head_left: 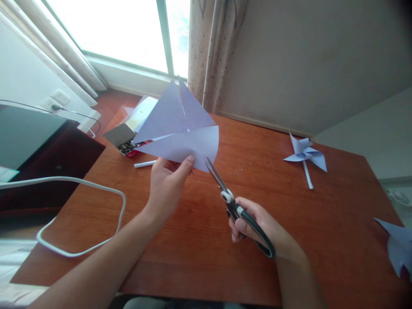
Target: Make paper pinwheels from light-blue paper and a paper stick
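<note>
My left hand (169,180) pinches the lower edge of a square paper sheet (193,141), thumb on top and fingers beneath. Slits run in from the sheet's top and left corners towards a small hole near its middle. In my right hand (249,221) is a pair of scissors (228,197), gripped by its black and white handles. The blades point up and left, with their tips at the sheet's lower right corner. Whether the blades have paper between them is hard to make out.
A finished paper pinwheel (302,152) on a white stick lies at the right of the wooden table (206,253). Another paper piece (399,246) sits at the right edge. Behind the sheet are an open box (124,141) of small metal items and a rolled paper stick (144,164). A white cable (120,214) loops at left.
</note>
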`<state>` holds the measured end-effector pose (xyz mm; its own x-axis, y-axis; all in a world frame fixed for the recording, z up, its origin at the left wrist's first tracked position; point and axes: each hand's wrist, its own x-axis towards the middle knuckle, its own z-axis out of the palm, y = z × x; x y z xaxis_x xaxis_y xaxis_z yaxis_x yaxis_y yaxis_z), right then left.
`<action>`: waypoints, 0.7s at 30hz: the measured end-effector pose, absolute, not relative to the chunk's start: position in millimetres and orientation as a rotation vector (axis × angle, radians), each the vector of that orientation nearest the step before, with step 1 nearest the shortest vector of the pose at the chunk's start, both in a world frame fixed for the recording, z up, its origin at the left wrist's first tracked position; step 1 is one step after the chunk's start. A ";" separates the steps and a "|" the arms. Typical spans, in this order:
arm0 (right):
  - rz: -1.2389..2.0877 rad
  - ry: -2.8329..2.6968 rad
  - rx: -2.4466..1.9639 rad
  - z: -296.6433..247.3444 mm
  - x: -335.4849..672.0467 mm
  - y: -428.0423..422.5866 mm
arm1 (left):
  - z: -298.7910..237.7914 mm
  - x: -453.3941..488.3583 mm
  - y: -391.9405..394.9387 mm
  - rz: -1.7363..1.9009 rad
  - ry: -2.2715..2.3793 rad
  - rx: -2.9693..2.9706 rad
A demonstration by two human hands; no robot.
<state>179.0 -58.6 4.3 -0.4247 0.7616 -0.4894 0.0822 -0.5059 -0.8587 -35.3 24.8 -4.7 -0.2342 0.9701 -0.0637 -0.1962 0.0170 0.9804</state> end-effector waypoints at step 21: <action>1.939 -1.164 -1.279 1.2 167.9 -56.6 | -4.5 -23.4 8.6 1.225 1.116 0.834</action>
<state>167.9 -56.6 1.2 -0.4062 0.7953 -0.4501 0.0231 -0.4834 -0.8751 -23.4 8.6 -4.5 -0.0219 0.9801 -0.1972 -0.2877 0.1827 0.9401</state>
